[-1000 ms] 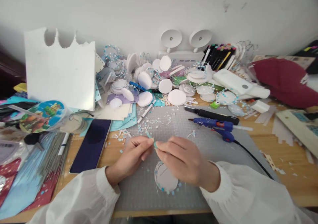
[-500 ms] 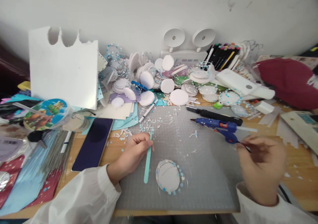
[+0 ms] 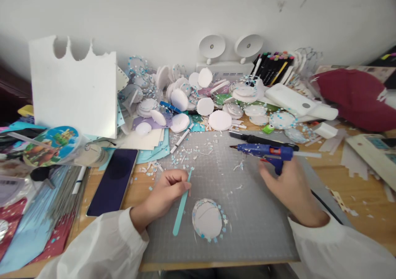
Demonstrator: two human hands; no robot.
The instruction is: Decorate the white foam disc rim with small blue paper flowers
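Note:
My left hand (image 3: 171,190) is closed, pinching a flat teal craft stick (image 3: 181,213) that slants down towards me. Near its lower end lies a round white disc (image 3: 208,219) edged with a ring of small blue and white pieces; no hand touches it. On the right, my right hand (image 3: 286,186) is round the handle of a blue glue gun (image 3: 258,149), thumb to the left of the grip. A clear glue stick (image 3: 309,154) juts from the gun's back. The gun's tip points left, and my fingers behind the handle are partly hidden.
A grey cutting mat (image 3: 247,237) covers the middle, with paper scraps scattered on it. A black cutter (image 3: 262,139) lies behind the gun. White discs (image 3: 220,120) pile up at the back. On the left are a phone (image 3: 113,182), a tub (image 3: 55,145) and a white foam board (image 3: 74,89).
My right hand has moved left from the cord behind the glue gun onto its handle. The teal stick's lower end has swung slightly left in my left hand.

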